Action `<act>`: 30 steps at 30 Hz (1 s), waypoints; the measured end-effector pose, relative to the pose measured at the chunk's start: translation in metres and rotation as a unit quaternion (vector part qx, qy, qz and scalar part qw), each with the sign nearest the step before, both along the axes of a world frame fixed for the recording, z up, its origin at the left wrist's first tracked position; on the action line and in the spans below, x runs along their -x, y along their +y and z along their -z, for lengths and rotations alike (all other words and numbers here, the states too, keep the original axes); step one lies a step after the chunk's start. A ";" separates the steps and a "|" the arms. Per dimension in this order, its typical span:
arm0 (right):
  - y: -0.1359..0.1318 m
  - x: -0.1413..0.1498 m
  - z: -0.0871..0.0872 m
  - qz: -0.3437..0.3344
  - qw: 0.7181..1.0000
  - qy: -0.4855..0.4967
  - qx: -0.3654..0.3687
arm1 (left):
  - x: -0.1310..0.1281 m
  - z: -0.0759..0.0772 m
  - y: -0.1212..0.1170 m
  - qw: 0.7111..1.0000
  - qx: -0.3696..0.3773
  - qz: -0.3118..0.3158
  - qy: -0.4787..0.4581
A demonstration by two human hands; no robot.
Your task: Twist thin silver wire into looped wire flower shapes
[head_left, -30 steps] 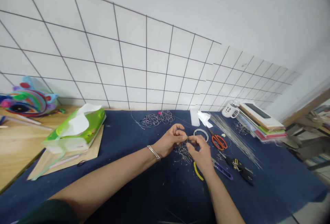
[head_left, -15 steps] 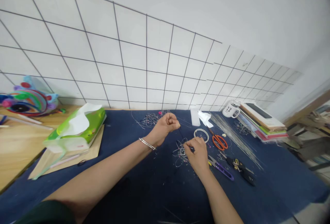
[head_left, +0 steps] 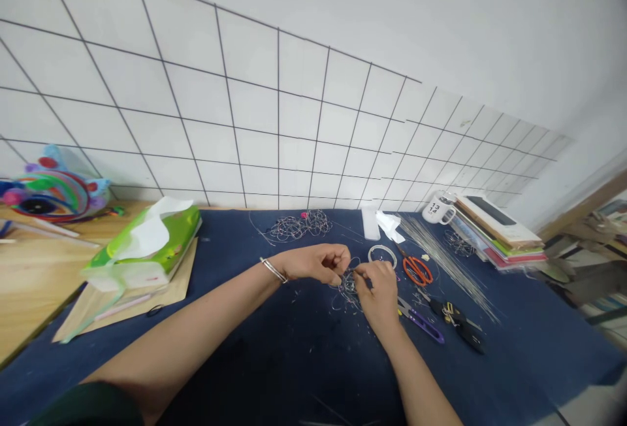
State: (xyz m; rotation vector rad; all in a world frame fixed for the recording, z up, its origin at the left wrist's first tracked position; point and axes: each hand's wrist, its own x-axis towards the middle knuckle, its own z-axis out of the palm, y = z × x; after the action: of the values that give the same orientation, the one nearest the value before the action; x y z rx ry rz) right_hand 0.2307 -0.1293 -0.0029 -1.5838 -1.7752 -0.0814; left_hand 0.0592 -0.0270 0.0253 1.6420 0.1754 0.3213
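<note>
Both hands meet over a small tangle of thin silver wire (head_left: 347,287) lying on the dark blue cloth (head_left: 304,360). My left hand (head_left: 321,262), a metal bangle on its wrist, is closed in a pinch at the tangle's upper left edge. My right hand (head_left: 379,292) is also pinched, its fingertips on the wire at the tangle's right side. The two sets of fingertips are a few centimetres apart. What exactly sits between the fingers is too fine to see.
Another wire tangle (head_left: 298,225) lies at the back. A clear tape ring (head_left: 382,255), orange scissors (head_left: 416,270), purple snips (head_left: 424,325), black pliers (head_left: 460,325) and a sheaf of straight wires (head_left: 443,253) lie right. A mug (head_left: 437,209), stacked books (head_left: 494,233) and a green tissue pack (head_left: 144,243) also stand here.
My left hand rose and pulled back to the upper left half a second ago, then came down again to the tangle. My right hand stayed pinched at the wire.
</note>
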 end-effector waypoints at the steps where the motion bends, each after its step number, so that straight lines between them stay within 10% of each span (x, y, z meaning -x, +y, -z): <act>1: -0.001 0.000 -0.001 0.003 1.000 -0.006 0.001 | 0.000 0.001 0.001 0.999 -0.029 -0.027 0.017; 7: 0.000 0.002 0.002 0.008 0.999 -0.036 0.001 | -0.006 0.006 0.001 0.961 -0.201 -0.177 0.065; 19: 0.001 0.009 0.010 -0.076 0.983 0.157 0.062 | -0.013 0.004 -0.013 0.988 -0.073 -0.138 0.025; 30: 0.004 0.008 0.013 -0.092 0.941 0.301 0.124 | -0.015 0.005 -0.021 0.918 -0.321 -0.229 0.028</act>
State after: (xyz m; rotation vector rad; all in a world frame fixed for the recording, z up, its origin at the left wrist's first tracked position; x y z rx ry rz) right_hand 0.2231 -0.1252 -0.0162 -1.3957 -1.4634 0.6729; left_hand 0.0746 -0.0484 0.0205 2.2570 0.5478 0.7489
